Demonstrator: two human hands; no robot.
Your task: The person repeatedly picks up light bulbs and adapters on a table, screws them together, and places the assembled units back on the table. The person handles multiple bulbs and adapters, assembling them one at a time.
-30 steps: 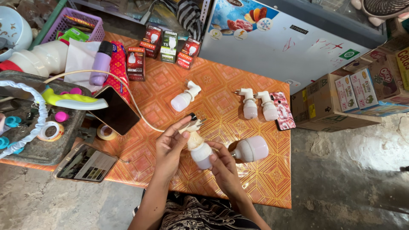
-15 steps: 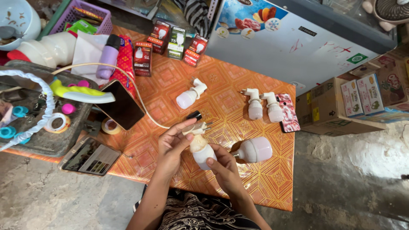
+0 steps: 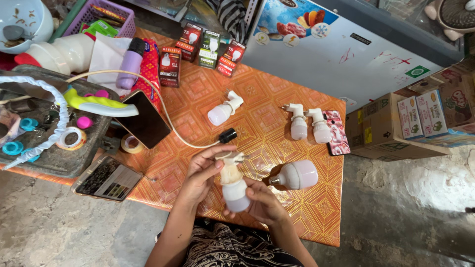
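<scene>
Bulb in hand: I see a white bulb with socket adapter [image 3: 232, 185] held just above the near edge of the orange patterned table [image 3: 198, 99], long axis upright, plug end up.
Left hand [image 3: 200, 175]: fingers curled around the adapter's top, thumb on its prongs.
Right hand [image 3: 264, 205]: fingers wrapped under the bulb's dome, cupping it (it carries the lower end, the left the upper).
Just right: a loose white bulb [image 3: 296, 175] lying on its side.
Just beyond: a black plug [image 3: 227, 135] on a cream cord.
Farther back: three more adapter bulbs, boxed bulbs [image 3: 170, 66], a phone [image 3: 146, 120].
</scene>
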